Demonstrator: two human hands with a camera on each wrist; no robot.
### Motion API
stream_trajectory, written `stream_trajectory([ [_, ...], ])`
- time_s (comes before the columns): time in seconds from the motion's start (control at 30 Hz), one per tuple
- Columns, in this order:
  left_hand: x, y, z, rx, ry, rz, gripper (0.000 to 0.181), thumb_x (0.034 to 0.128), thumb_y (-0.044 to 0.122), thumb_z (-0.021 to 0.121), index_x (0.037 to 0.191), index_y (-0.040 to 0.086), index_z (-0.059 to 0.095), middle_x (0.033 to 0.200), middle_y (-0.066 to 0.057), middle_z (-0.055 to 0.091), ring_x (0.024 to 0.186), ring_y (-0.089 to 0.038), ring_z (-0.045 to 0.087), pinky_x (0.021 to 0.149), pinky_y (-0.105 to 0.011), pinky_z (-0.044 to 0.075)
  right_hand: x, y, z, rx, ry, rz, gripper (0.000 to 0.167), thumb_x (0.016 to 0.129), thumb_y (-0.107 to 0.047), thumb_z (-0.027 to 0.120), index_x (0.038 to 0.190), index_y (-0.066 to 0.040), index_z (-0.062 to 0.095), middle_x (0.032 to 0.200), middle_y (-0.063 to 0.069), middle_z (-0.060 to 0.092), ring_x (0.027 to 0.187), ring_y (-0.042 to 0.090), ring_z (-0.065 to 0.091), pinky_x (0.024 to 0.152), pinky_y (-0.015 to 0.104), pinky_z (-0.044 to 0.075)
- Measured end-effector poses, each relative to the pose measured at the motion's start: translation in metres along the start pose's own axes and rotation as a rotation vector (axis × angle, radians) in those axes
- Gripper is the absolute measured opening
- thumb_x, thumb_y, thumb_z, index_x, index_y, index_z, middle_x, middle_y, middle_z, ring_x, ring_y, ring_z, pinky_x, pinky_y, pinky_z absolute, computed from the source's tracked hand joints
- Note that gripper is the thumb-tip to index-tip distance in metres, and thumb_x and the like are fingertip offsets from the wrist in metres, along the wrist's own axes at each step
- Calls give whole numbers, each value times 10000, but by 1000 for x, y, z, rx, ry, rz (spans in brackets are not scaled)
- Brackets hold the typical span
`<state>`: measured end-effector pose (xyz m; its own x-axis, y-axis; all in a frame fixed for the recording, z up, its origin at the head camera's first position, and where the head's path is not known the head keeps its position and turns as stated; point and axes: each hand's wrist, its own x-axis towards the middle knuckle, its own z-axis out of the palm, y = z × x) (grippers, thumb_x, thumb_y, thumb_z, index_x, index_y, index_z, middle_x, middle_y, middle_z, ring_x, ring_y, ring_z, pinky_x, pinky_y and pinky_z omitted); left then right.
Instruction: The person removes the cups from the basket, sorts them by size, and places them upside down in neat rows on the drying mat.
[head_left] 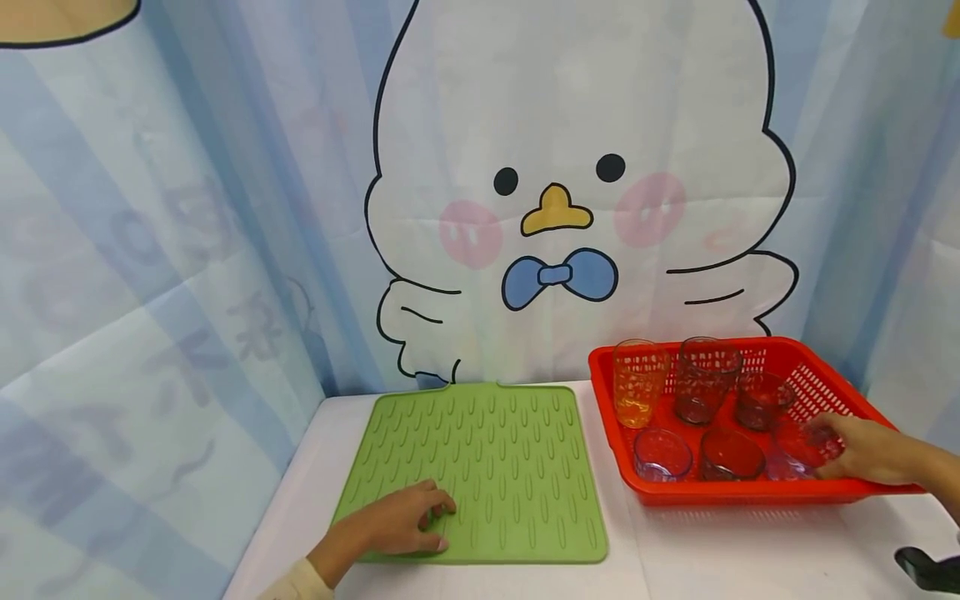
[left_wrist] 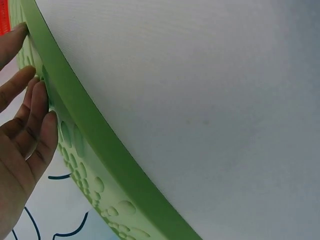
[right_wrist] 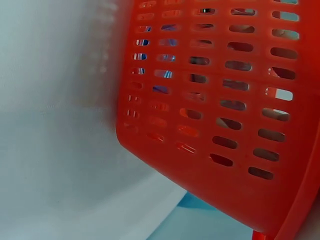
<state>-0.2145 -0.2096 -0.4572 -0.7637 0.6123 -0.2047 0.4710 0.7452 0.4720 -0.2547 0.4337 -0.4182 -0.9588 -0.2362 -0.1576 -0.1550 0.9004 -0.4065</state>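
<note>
My left hand rests on the front left of a green ridged drying mat, its fingers relaxed and slightly bent, holding nothing. In the left wrist view, the fingertips touch the mat beside its raised edge. My right hand reaches over the front right of a red plastic basket. Its thumb and fingers grip a clear glass in that corner. Around it in the basket stand a short glass, a purple-rimmed glass, a tall amber-tinted glass and others. The right wrist view shows only the basket's slotted wall.
A white table carries the mat and basket side by side. A black curved object lies at the front right edge. Behind hangs a printed curtain with a cartoon bird; striped cloth covers the left side.
</note>
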Motion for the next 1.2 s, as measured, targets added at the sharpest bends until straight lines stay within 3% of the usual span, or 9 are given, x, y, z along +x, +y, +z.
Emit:
stream_trajectory([
  [0.33,2,0,2,-31,15,-14,425,869,362,783,1219,154,664,1021,92,562,843,5,531,773,-245,506,3,-1,-3,36,33,-43,777,766,-282,862,1244,204,489,1116,285,633,974,350,601,760,469,582],
  [0.63,1,2,4,-65,30,-21,411,867,344,791,1208,152,665,1004,89,556,832,3,529,770,-247,505,4,-3,-3,-1,119,-80,687,778,-280,849,1226,145,548,1091,190,667,890,188,597,663,221,506],
  [0.93,1,3,4,-117,68,-38,413,846,329,808,1179,126,673,979,76,566,815,-17,529,754,-242,498,-1,-7,1,91,141,-32,786,784,-298,848,1301,164,480,1156,312,617,938,270,617,673,353,609],
  [1.2,4,-3,1,-181,84,-18,397,859,328,798,1166,113,667,999,52,593,822,-29,539,756,-248,495,-6,-9,5,120,203,-10,727,821,-288,827,1307,134,489,1162,333,617,904,261,626,640,367,609],
])
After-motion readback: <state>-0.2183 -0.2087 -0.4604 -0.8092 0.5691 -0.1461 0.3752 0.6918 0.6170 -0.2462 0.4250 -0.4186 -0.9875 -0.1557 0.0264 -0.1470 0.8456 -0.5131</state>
